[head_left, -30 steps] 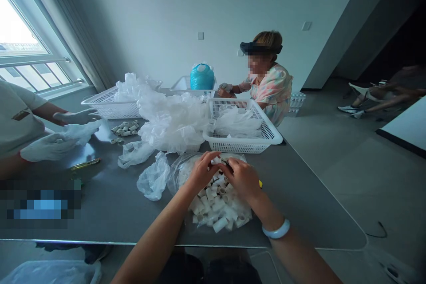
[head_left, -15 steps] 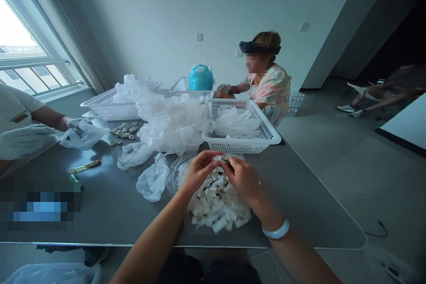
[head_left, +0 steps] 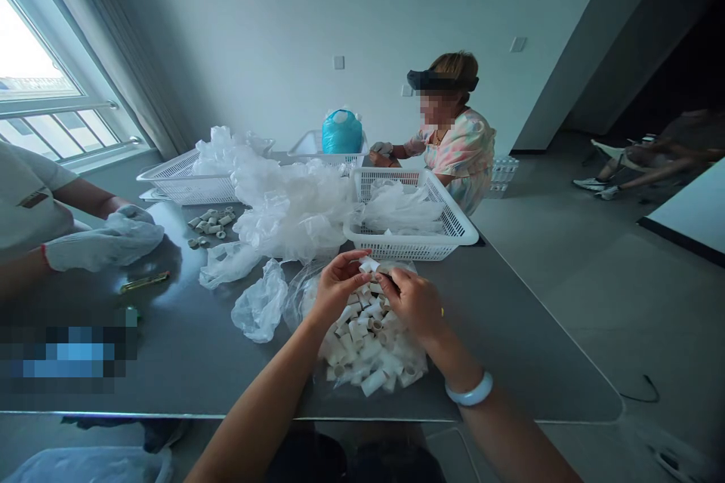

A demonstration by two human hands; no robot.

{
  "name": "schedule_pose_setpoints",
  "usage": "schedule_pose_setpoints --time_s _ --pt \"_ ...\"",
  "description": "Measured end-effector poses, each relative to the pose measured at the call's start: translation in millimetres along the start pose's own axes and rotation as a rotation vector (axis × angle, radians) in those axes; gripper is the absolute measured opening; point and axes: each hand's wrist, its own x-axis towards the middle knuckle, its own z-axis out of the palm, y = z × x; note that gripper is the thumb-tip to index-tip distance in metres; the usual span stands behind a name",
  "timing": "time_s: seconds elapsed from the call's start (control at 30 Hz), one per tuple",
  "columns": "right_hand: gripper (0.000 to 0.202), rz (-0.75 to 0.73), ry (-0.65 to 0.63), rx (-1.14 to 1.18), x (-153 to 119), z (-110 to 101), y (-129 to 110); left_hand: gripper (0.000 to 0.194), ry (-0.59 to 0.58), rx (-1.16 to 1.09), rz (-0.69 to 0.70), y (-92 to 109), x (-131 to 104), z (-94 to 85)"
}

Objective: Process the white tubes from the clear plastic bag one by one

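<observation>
Plenty crowding the clear bag [head_left: 299,298] here! Just left of it lies a crumpled wrapper [head_left: 260,303], and behind that a great heap of plastic [head_left: 291,204] spreads out. Beyond the bag sits the near basket [head_left: 411,247], more film inside; farther beyond it, a blue bag [head_left: 341,134]. Well left of the bag, a small cluster of white pieces [head_left: 212,221] and a yellowish stick [head_left: 145,282], with a co-worker's gloved hands [head_left: 105,241] on plastic. Another co-worker [head_left: 461,139] sits beyond the bag, to its right.

And the action's right over the bag! The left hand [head_left: 340,283] has thumb and fingers curved in, pinching a white tube [head_left: 370,265] at their tips. The right hand [head_left: 412,298], fingers curled tight, grips a slim dark tool [head_left: 390,283], its tip at the tube; whether they touch is too small to tell. Both forearms frame the pile of tubes [head_left: 365,355] in the bag.

Under the bag, a smooth grey table [head_left: 538,362]; beyond it, a pale wall [head_left: 254,53], with a window [head_left: 34,38] far left.
</observation>
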Motion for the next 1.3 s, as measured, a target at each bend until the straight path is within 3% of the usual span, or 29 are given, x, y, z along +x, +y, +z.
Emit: schedule_pose_setpoints --time_s 0.27,0.5,0.63,0.73,0.93,1.1,1.3 --pt "0.055 0.004 -0.004 -0.014 -0.1 -1.4 0.3 0.041 -0.088 0.298 0.132 -4.1 -0.5 -1.3" --pt "0.058 -0.010 -0.038 -0.057 -0.8 0.4 0.5 0.031 -0.075 0.533 0.342 -11.8 -1.4 -4.1" --pt "0.056 -0.015 -0.113 -0.044 -2.1 0.6 -0.5 0.031 -0.061 0.615 0.386 -10.6 -1.9 -3.9" --pt "0.054 -0.022 -0.098 -0.027 -2.0 0.9 -1.8 0.030 -0.050 0.627 0.406 -10.5 -1.9 -2.3" --pt "0.055 -0.011 0.009 -0.030 0.5 3.1 -2.4 0.030 -0.034 0.621 0.419 -12.6 -2.5 -3.7" --pt "0.055 -0.049 -0.032 -0.011 -0.8 4.4 -2.1 0.031 -0.061 0.665 0.401 -11.9 -1.7 -6.2" --pt "0.055 -0.009 -0.031 0.002 0.5 1.7 4.9 0.040 -0.144 0.573 0.250 -7.8 -1.1 -2.8"
